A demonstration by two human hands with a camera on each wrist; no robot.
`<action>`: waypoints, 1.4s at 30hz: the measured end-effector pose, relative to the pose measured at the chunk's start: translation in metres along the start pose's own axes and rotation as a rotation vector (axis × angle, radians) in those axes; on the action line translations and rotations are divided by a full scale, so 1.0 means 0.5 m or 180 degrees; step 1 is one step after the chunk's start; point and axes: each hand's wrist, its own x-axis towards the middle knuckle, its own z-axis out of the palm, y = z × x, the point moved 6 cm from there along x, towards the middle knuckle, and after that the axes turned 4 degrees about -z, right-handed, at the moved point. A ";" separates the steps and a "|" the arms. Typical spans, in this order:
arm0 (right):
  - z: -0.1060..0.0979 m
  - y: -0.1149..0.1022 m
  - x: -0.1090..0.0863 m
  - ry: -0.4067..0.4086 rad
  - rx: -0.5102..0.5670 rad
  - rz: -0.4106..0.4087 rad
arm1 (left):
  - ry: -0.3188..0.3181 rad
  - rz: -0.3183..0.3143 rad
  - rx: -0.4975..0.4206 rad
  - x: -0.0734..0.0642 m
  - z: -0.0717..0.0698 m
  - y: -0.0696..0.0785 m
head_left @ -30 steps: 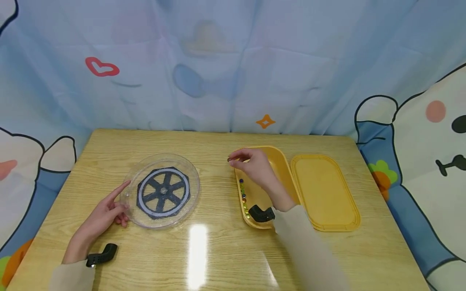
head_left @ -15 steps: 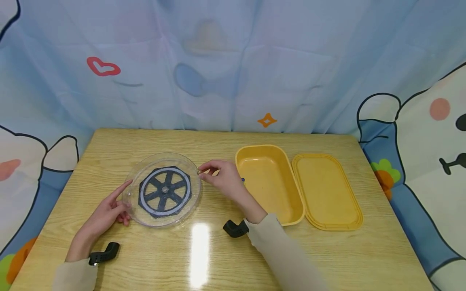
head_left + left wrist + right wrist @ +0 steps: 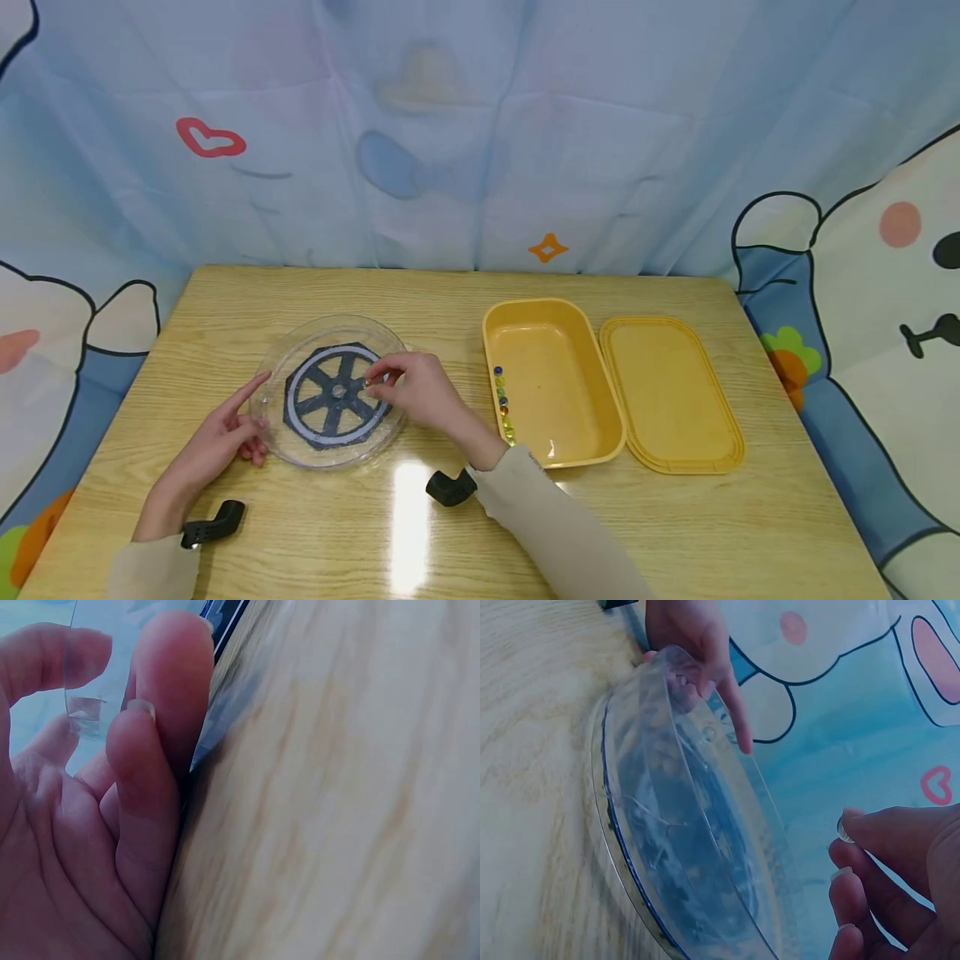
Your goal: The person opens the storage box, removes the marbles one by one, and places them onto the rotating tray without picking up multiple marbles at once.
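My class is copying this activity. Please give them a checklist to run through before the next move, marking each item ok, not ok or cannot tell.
1. Grip: the right hand pinches a small marble between thumb and finger. Ok.
2. Steadying: the left hand touches the edge of the clear dish. Ok.
3. Access: the yellow tray is uncovered, its lid lying beside it. Ok.
4. Tray emptied: a row of marbles lies along its left side in the head view. Not ok.
5. Height of the pinched marble above the dish's pattern. Cannot tell.
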 end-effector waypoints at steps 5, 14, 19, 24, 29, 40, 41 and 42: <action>0.010 0.000 0.001 -0.0042 -0.0013 0.0053 | -0.0008 0.0012 -0.0006 0.001 0.000 0.001; 0.007 0.009 0.002 -0.0106 -0.0068 0.0158 | -0.0002 0.0038 0.0039 0.001 0.000 0.001; -0.015 0.007 0.000 -0.0058 -0.0147 0.0191 | 0.0007 0.0039 0.0043 0.002 0.001 0.000; -0.047 0.007 0.003 0.0056 -0.0174 0.0177 | 0.0003 0.0041 0.0020 0.001 0.001 0.000; -0.080 0.006 0.008 0.0125 -0.0256 0.0205 | -0.0009 0.0069 -0.0003 0.001 0.001 0.001; -0.184 0.011 -0.004 0.0424 -0.0285 0.0370 | 0.0040 -0.0001 0.0063 -0.001 0.001 0.001; -0.194 0.014 -0.007 0.0454 -0.0256 0.0407 | 0.0044 -0.0008 0.0072 -0.001 0.001 0.001; -0.204 0.016 -0.009 0.0472 -0.0240 0.0425 | 0.0040 -0.0012 0.0075 -0.002 0.001 0.001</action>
